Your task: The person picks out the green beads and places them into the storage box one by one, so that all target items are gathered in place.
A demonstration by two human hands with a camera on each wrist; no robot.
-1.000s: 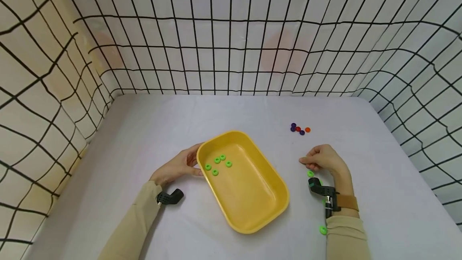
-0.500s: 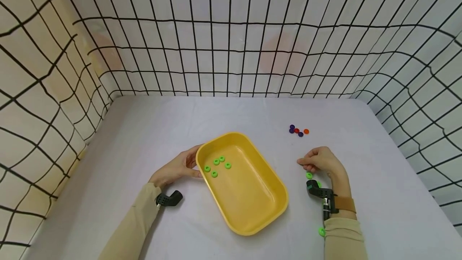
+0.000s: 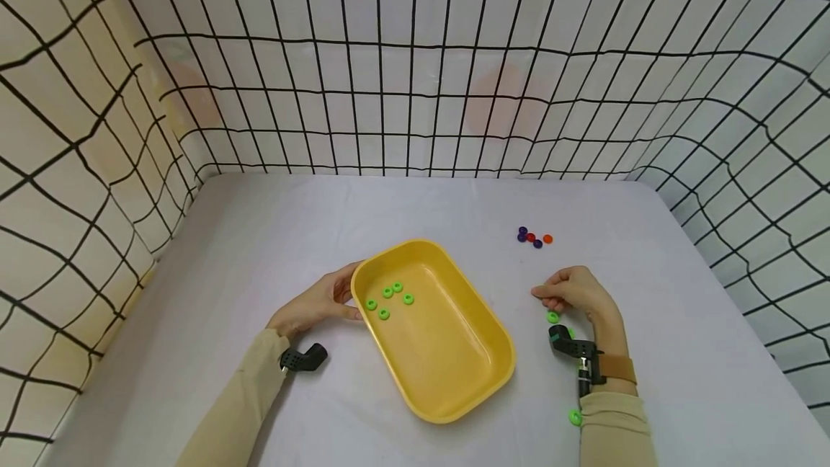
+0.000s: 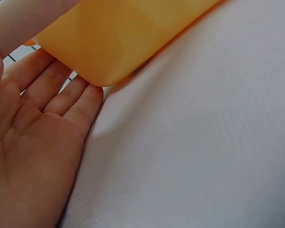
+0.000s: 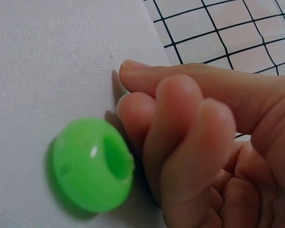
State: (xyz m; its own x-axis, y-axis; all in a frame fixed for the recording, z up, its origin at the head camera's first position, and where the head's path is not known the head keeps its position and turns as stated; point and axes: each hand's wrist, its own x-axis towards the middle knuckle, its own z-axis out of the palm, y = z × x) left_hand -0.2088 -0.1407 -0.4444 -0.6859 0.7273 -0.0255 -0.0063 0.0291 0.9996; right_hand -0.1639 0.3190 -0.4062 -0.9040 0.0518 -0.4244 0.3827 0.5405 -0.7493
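Note:
A yellow tray [image 3: 454,359] lies slantwise on the table, with several green rings [image 3: 387,299] in its far left corner. My left hand [image 3: 319,303] rests flat on the table, its straight fingers [image 4: 80,102] touching the tray's outer wall [image 4: 114,42]. To the tray's right, my right hand [image 3: 574,292] sits on the table with its fingers [image 5: 180,137] curled, and nothing shows in its grip. A loose green ring [image 5: 92,164] lies on the table right beside those fingers, seen in the head view as the green ring [image 3: 552,317] just below the knuckles.
Another green ring [image 3: 574,417] lies by my right sleeve. A small cluster of purple, red and orange pieces [image 3: 533,238] sits farther back on the right. A black-gridded white wall [image 3: 415,78] encloses the grey table [image 3: 259,236] on three sides.

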